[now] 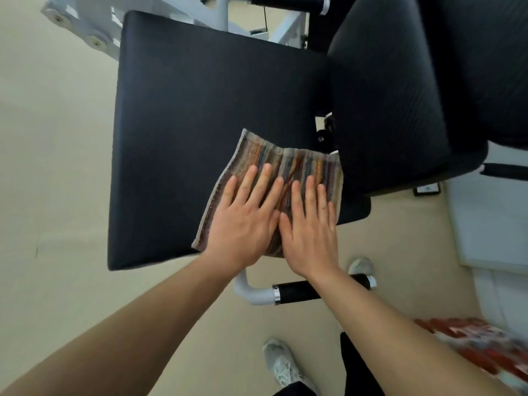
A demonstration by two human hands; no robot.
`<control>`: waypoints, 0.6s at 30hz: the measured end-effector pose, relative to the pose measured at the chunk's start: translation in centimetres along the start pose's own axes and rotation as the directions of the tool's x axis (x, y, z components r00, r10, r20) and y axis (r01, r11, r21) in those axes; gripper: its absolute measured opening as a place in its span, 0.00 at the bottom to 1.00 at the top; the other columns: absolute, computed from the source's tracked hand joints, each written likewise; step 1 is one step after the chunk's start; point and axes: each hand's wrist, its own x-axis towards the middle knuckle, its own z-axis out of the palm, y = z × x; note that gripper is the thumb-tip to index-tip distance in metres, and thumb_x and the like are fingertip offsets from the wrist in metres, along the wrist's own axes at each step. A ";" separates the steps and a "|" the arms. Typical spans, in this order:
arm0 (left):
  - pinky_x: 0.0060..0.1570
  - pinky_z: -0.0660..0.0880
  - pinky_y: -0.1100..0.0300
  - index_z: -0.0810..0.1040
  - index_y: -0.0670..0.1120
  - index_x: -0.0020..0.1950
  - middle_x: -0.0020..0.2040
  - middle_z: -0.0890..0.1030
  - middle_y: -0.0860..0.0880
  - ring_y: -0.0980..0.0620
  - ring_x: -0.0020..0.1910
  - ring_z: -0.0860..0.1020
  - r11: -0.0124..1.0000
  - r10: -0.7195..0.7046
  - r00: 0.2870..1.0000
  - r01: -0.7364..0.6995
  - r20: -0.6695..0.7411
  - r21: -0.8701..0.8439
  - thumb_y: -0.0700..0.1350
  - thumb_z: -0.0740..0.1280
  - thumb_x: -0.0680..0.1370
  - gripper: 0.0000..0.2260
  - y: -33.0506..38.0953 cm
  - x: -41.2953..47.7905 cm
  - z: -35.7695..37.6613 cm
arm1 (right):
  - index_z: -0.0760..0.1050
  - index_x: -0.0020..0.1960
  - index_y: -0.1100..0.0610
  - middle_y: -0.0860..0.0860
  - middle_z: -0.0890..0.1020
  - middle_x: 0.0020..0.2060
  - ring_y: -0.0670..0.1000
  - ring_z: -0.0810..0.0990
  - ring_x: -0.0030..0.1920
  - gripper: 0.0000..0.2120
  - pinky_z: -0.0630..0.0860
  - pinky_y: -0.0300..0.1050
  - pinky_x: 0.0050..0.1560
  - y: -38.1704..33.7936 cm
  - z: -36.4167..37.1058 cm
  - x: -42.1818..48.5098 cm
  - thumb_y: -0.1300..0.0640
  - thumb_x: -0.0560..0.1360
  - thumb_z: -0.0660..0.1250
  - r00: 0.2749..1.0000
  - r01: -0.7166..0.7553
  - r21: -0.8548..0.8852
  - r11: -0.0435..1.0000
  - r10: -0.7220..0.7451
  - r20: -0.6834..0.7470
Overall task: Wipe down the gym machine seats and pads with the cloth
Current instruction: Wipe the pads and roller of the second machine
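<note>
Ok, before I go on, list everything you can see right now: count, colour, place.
seat pad: one, black, centre, lying flat
back pad: one, black, upper right, beside the seat pad
cloth: one, multicolour stripes, spread on the seat pad's near right corner
handles: two, black grips on white tubes, one below the seat pad's near edge, one at the top edge
frame: white, top, behind the seat pad
floor: beige, all around
red patterned thing: one, lower right, too blurred to identify
shoes: two, whitish, on the floor near the bottom
left hand: flat on the cloth, fingers straight
right hand: flat on the cloth, beside the left hand
</note>
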 end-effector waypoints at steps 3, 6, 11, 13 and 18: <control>0.78 0.48 0.41 0.48 0.51 0.82 0.82 0.48 0.46 0.43 0.81 0.47 1.000 0.011 1.000 -0.011 0.004 0.009 0.57 0.42 0.85 0.26 0.0 0.7 0.1 | 0.40 0.81 0.49 0.52 0.41 0.81 0.54 0.39 0.80 0.32 0.44 0.55 0.79 1.4 -0.1 1.4 0.39 0.82 0.43 0.997 0.071 0.003 0.997 -0.071 0.014; 0.78 0.47 0.42 0.49 0.52 0.82 0.82 0.50 0.47 0.43 0.81 0.48 1.000 0.011 1.000 -0.011 -0.027 -0.002 0.57 0.43 0.84 0.26 0.9 5.5 -0.2 | 0.43 0.81 0.51 0.53 0.46 0.81 0.54 0.45 0.81 0.30 0.50 0.56 0.79 2.3 -0.3 4.5 0.42 0.82 0.43 0.998 0.011 0.019 1.000 -0.010 -0.069; 0.78 0.45 0.41 0.48 0.52 0.82 0.83 0.48 0.47 0.43 0.81 0.46 0.986 0.158 0.987 -0.160 0.026 0.046 0.59 0.43 0.83 0.28 3.7 9.2 0.3 | 0.49 0.80 0.60 0.63 0.56 0.79 0.62 0.54 0.79 0.31 0.50 0.58 0.79 2.6 0.7 2.3 0.45 0.83 0.46 0.926 -0.344 0.100 0.934 0.355 -0.129; 0.78 0.46 0.41 0.48 0.53 0.82 0.83 0.48 0.47 0.43 0.81 0.46 0.958 0.280 0.958 -0.283 0.056 0.052 0.59 0.45 0.84 0.28 4.3 7.9 0.5 | 0.47 0.80 0.65 0.67 0.50 0.78 0.65 0.49 0.79 0.31 0.43 0.54 0.78 1.7 1.1 0.0 0.48 0.83 0.46 0.895 -0.423 0.157 0.893 0.439 -0.085; 0.78 0.49 0.43 0.48 0.52 0.82 0.82 0.50 0.48 0.44 0.81 0.48 0.983 0.173 0.985 -0.174 0.030 0.063 0.58 0.45 0.84 0.26 0.9 2.4 0.2 | 0.43 0.81 0.60 0.59 0.43 0.80 0.59 0.41 0.80 0.33 0.46 0.55 0.79 -1.1 -0.2 -3.3 0.44 0.82 0.45 0.974 -0.227 0.173 0.958 0.224 0.038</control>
